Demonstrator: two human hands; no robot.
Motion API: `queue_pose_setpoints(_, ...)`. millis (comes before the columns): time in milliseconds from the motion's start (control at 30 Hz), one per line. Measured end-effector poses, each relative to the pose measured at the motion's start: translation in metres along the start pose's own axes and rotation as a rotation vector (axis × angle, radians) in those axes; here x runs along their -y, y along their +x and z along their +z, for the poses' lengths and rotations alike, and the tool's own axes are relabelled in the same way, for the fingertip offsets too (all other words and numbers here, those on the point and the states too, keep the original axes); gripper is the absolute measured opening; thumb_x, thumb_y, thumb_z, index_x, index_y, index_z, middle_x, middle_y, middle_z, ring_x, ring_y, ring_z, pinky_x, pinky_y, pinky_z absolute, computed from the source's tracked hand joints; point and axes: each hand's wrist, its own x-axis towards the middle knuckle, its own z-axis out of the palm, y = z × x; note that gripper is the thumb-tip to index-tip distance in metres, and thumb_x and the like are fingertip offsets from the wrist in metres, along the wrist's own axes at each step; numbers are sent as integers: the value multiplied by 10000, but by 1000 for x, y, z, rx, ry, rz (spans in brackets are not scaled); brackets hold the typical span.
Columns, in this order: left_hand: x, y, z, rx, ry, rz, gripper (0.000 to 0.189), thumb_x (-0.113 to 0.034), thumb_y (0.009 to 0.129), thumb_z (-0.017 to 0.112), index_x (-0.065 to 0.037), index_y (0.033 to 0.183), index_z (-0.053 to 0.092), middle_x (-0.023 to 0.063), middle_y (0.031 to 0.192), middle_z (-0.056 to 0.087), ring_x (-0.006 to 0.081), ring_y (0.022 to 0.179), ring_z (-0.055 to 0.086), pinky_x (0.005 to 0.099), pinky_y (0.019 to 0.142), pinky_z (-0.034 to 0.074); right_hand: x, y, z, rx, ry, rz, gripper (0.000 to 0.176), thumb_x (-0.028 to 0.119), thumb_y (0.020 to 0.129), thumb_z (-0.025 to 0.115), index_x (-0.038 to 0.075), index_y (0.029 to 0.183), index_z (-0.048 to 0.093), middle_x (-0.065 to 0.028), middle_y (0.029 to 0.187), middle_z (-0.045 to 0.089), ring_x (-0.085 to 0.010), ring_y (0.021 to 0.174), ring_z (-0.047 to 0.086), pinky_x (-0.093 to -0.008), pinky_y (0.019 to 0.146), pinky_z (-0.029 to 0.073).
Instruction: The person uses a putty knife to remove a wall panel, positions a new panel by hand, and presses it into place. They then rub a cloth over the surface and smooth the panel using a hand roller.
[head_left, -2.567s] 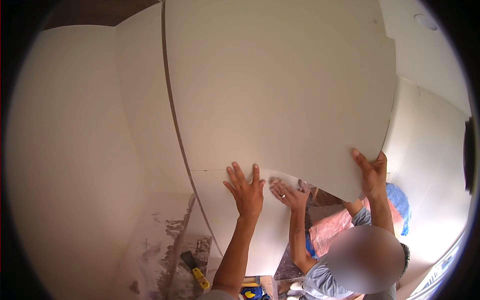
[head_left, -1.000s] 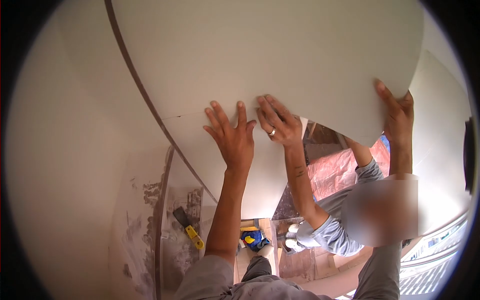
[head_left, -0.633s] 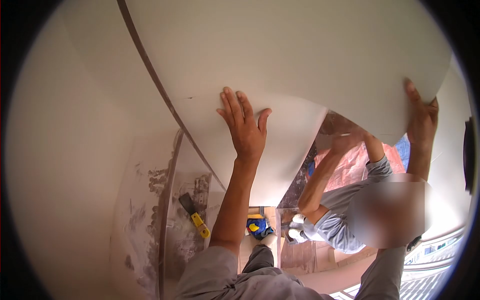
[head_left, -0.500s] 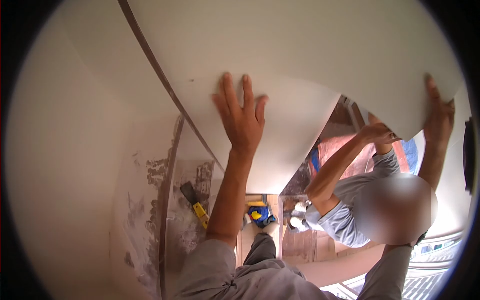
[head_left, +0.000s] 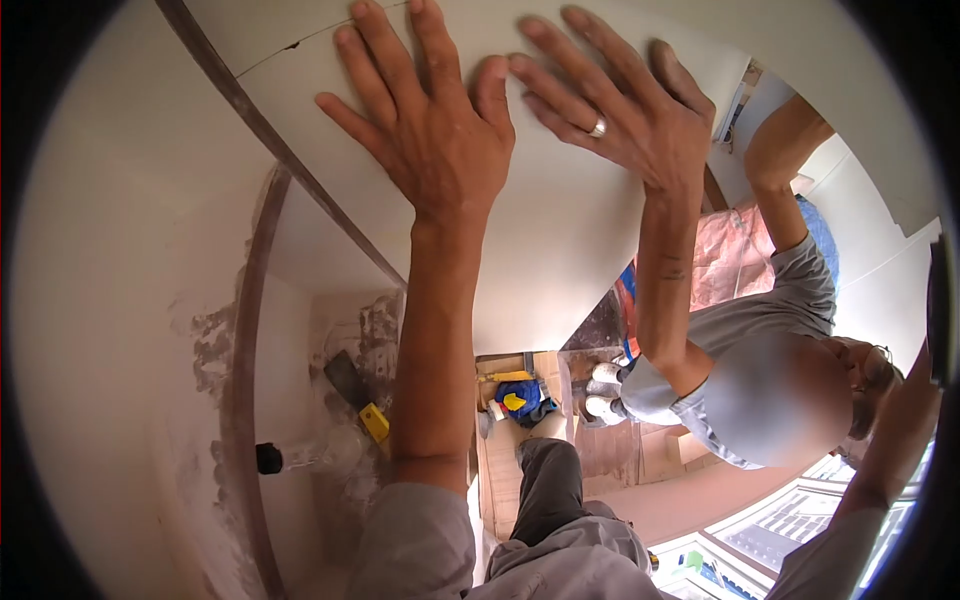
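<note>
My left hand (head_left: 435, 140) lies flat against a large pale board (head_left: 560, 270), its fingers spread. Beside my thumb, a co-worker's hand (head_left: 640, 120) wearing a ring also presses on the board. A thin dark joint line with a small chip runs across the board's surface near my fingertips. At the right, my right forearm (head_left: 895, 455) reaches upward, but the hand is beyond the edge of view. Another pale panel (head_left: 880, 130) hangs at the upper right, its lower corner showing.
The co-worker (head_left: 750, 320) stands close on the right, one arm raised behind the panel. A dark strip (head_left: 250, 110) borders the board. A yellow-and-black tool (head_left: 373, 420) lies below left. Blue and yellow items (head_left: 517, 400) sit near my foot. Windows (head_left: 780, 515) show lower right.
My left hand has moved up and slightly left along the board. The co-worker's hand has come onto the board beside it. My right hand, earlier gripping the panel's edge, has gone out of view.
</note>
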Motion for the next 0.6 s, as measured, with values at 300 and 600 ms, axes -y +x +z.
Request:
queue_pose_setpoints(300,-15,10,-20,74,-72,-138,527,-332,996,547,-103,1464,470,252,1535,355,444,1439,287,653,1129,211,14,25,-88,-88,25,47,388,82,894,688,32,1261,574,-120,1192,629,-223,1097,595,-409,960,456)
queue_pose_setpoints(600,-50,106,-25,-178,-369,78,488,-253,1001,566,-36,1434,501,270,1528,374,482,1408,354,591,1139,258,96,41,-227,-166,319,80,264,88,929,680,-9,1168,625,-95,1067,698,-164,924,682,-300,836,553)
